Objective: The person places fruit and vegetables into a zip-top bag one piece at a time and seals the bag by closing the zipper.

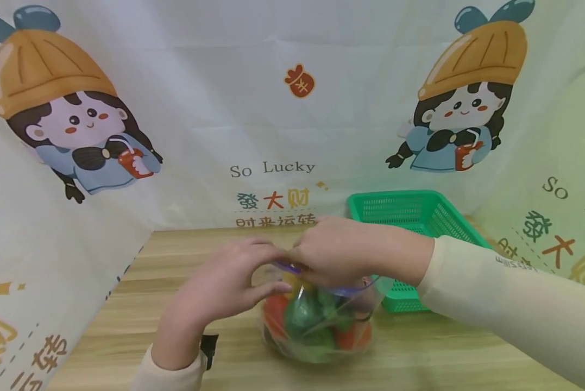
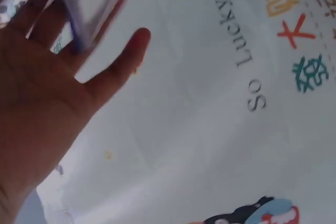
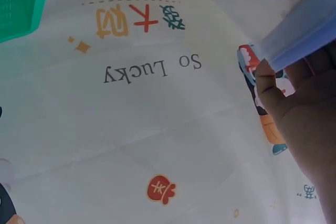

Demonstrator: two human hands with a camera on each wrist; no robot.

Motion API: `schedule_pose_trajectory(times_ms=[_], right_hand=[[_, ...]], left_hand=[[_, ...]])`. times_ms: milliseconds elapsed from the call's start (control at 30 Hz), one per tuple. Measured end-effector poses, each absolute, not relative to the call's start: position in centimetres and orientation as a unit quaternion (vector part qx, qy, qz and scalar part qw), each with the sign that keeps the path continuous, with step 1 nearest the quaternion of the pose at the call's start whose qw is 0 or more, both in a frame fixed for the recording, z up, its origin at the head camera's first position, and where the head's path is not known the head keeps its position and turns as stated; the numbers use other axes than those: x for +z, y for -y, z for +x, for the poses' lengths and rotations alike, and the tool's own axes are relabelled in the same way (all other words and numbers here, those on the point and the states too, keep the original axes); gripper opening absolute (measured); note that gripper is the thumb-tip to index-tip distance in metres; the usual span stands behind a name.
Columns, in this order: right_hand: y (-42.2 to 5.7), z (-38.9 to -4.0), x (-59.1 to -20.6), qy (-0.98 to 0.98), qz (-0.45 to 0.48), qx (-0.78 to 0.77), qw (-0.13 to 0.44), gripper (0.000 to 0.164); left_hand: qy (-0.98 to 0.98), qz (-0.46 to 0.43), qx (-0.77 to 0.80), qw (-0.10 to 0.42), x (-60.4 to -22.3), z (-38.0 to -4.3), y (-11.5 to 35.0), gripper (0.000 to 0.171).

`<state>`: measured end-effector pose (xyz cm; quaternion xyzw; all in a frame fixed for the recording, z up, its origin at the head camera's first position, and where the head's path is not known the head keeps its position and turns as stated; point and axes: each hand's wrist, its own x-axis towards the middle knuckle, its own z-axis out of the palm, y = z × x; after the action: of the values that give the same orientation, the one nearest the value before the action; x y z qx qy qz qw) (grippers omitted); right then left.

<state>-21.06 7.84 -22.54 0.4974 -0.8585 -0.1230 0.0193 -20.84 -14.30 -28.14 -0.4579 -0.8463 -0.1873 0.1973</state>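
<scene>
A clear plastic bag point(image 1: 316, 347) with a blue-purple strip point(image 3: 302, 40) along its mouth stands on the wooden table, filled with green, red, yellow and purple vegetable-like pieces. My right hand point(image 1: 341, 250) reaches over from the right and pinches the strip at the bag's mouth. From the left, my left hand point(image 1: 219, 288) arches over the same edge. Its thumb point(image 2: 123, 59) sticks out straight, apart from the fingers, and the bag's edge point(image 2: 79, 30) lies in front of those fingers. Both sets of fingertips are partly hidden in the head view.
Behind and right of the bag, a green plastic basket point(image 1: 403, 304) sits on the table point(image 1: 165, 271), partly covered by the right forearm. White cloth point(image 1: 199, 108) with printed cartoon figures and lettering hangs at the back and both sides.
</scene>
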Motion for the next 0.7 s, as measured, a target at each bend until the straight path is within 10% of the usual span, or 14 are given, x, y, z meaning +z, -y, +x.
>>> schedule_pose_trajectory(times_ms=[367, 700], right_hand=[[-8.2, -21.1, -21.8, 0.844, 0.520, -0.127, 0.009, 0.018], [-11.1, -20.0, -21.8, 0.875, 0.475, -0.091, 0.002, 0.036]], left_hand=[[0.837, -0.460, -0.182, 0.235, -29.6, -22.1, 13.9, 0.020], [0.874, -0.420, -0.210, 0.128, -29.1, -22.0, 15.3, 0.021]])
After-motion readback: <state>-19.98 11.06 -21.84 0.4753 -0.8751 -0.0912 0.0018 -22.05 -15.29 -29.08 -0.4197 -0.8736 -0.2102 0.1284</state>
